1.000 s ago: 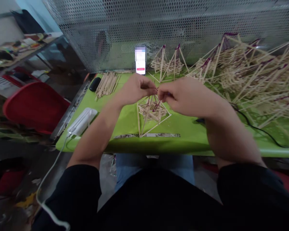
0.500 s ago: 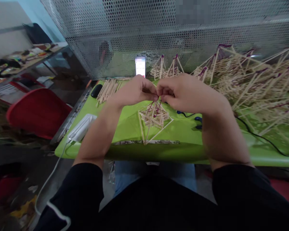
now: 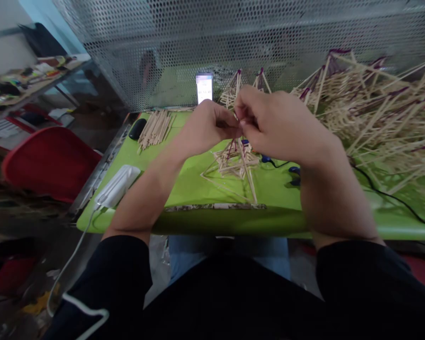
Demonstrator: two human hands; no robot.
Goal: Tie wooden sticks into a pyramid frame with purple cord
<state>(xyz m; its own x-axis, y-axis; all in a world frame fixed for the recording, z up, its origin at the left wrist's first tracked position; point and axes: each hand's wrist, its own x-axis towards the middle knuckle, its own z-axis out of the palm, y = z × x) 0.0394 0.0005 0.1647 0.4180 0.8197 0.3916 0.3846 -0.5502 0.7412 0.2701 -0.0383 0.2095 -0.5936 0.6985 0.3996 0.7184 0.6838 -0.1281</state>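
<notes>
Over the green table, my left hand (image 3: 209,123) and my right hand (image 3: 271,123) meet with closed, pinching fingers. Between them runs purple string (image 3: 233,145), which goes down to a frame of pale wooden sticks (image 3: 233,164). The frame stands just below my fingers, with layered sticks in the middle and longer ones reaching toward the table's front edge. Its top is hidden behind my fingertips, so how the string passes round it cannot be made out.
Loose wooden sticks (image 3: 156,128) lie at the left beside a black rounded object (image 3: 138,128). A white power strip (image 3: 118,185) is nearer me. A lit phone (image 3: 204,89) leans against the mesh panel. Blue handles (image 3: 294,175) and piled stick frames (image 3: 382,108) are at the right.
Both hands have moved up and slightly right, still pinching together. The stick frame has turned, its front corner shifting to the right.
</notes>
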